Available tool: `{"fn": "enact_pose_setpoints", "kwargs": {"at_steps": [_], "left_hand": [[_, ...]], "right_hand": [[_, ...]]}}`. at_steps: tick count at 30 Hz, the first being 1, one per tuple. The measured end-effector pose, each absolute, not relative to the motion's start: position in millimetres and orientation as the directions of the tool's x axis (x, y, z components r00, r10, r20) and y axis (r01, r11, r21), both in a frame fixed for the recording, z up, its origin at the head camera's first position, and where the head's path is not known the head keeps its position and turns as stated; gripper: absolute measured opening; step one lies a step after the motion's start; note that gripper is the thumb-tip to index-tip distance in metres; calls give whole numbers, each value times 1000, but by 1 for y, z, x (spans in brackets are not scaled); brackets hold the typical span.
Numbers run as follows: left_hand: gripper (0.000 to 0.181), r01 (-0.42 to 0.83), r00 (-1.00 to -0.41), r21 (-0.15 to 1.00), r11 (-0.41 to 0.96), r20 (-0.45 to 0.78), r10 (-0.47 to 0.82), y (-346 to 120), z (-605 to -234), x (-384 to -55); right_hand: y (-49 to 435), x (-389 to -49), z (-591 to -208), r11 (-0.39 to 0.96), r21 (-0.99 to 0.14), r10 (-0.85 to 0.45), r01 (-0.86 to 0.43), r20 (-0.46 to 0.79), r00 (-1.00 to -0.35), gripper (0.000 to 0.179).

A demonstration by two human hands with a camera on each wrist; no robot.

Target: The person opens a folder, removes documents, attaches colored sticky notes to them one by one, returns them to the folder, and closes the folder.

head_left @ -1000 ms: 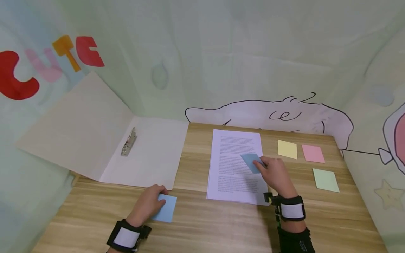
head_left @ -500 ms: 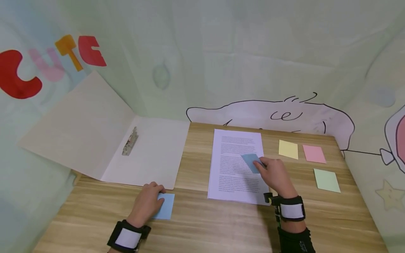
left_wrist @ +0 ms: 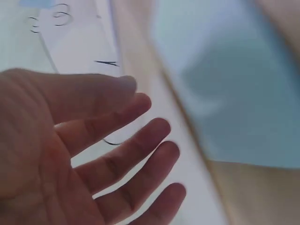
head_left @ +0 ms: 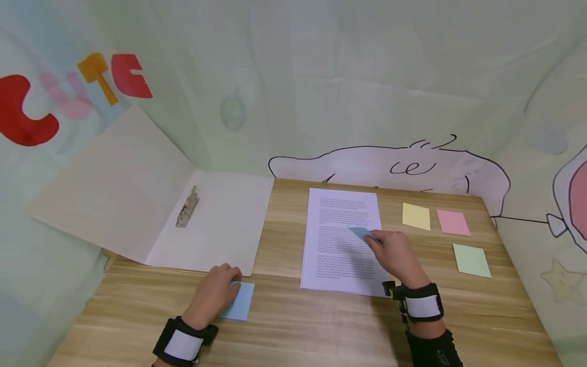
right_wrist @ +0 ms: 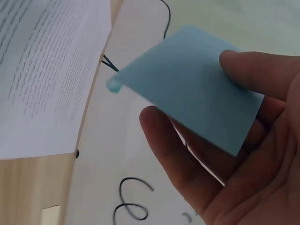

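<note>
My right hand [head_left: 396, 255] pinches a blue sticky note [right_wrist: 192, 84] by one edge, thumb on its face and fingers behind. In the head view it overlaps a stack of printed paper [head_left: 330, 267], its free corner pointing left. My left hand [head_left: 212, 295] is at the lower left, near the front edge of an open white folder. A blue sticky-note pad [head_left: 243, 303] lies on the table beside its thumb, partly hidden by the hand. The left wrist view shows this hand's fingers [left_wrist: 159, 131] loosely bent and holding nothing, with blue paper [left_wrist: 243, 103] beyond them.
The folder [head_left: 229, 219] has a metal clip [head_left: 187, 208], and its cover leans on the wall at left. Yellow [head_left: 416, 216], pink [head_left: 453, 223] and green sticky notes [head_left: 472, 260] lie on the wooden table [head_left: 312, 331] at right. A printed cloth backdrop stands behind.
My right hand has tilted the blue sticky note, which now appears narrower in the head view. My left hand stays almost still beside the blue pad.
</note>
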State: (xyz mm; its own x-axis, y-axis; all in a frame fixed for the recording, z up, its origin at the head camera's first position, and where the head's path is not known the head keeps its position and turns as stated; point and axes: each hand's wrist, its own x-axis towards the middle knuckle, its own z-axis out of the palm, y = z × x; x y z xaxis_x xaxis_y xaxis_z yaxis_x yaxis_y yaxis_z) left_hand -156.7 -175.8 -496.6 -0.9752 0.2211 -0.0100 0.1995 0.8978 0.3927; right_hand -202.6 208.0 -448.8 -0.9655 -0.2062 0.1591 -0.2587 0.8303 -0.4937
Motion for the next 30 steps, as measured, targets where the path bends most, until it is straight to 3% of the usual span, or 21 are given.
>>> {"fn": "enact_pose_setpoints", "kwargs": {"at_steps": [3,8,15,20,27,30], "left_hand": [[4,253,-959,420,872,-14,285,-166,-483,-166],[18,404,-885,474,782,-15,466,-136,-468,-199],[22,522,-786,505,687,-28,617,-81,-473,-254],[25,505,-786,496,706,-75,614,-54,-485,-280],[33,520,-796,429,739,-71,601,-36,-495,-300],[36,509,-803,419,752,-83,590,-32,-499,-307]], "right_hand": [[204,-211,-446,848,-396,-298,-353,197,-934,17],[188,-236,-445,838,-244,-437,-488,236,-868,21],[163,-270,-459,820,-91,-531,-565,247,-811,12],[154,-296,-477,836,-52,-523,-546,224,-822,8],[150,-322,-492,857,-33,-504,-514,147,-851,17],[151,-331,-498,849,6,-522,-529,173,-835,19]]}}
